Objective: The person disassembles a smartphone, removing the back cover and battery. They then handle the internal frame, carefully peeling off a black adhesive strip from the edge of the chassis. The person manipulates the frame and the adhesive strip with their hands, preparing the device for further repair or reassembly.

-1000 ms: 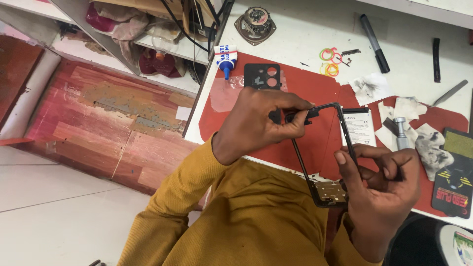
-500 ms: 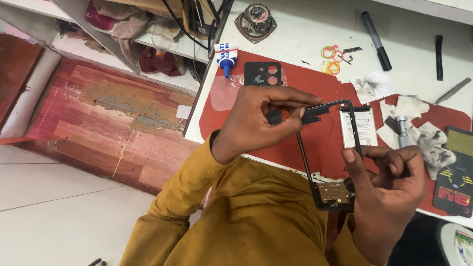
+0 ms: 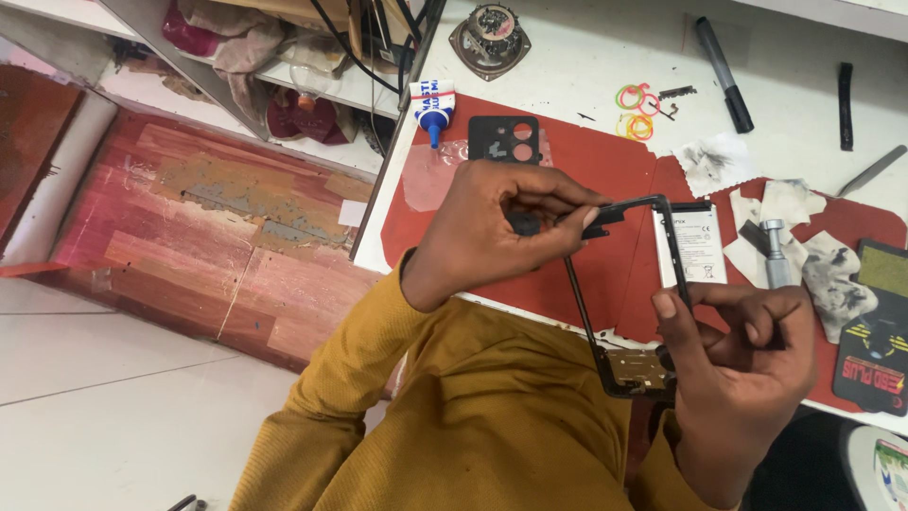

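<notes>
I hold a thin black phone frame (image 3: 584, 312) over the red mat (image 3: 605, 170) at the table's near edge. My left hand (image 3: 492, 227) pinches the frame's top left corner, where a small black part sits. My right hand (image 3: 738, 369) grips the frame's right side and its lower end, which carries a small circuit board (image 3: 636, 367). A white phone battery (image 3: 692, 244) lies on the mat, seen through the frame's opening.
On the mat lie a black camera cover plate (image 3: 503, 139), a metal screwdriver handle (image 3: 776, 255) and dirty tissue scraps (image 3: 832, 274). Behind are a glue tube (image 3: 433, 106), rubber bands (image 3: 636, 109), a black marker (image 3: 724, 61), tweezers (image 3: 870, 170) and a small speaker (image 3: 489, 28). A dark tool card (image 3: 875, 331) lies right.
The frame and both hands have shifted slightly right and toward me. My left fingers have tightened on the top corner.
</notes>
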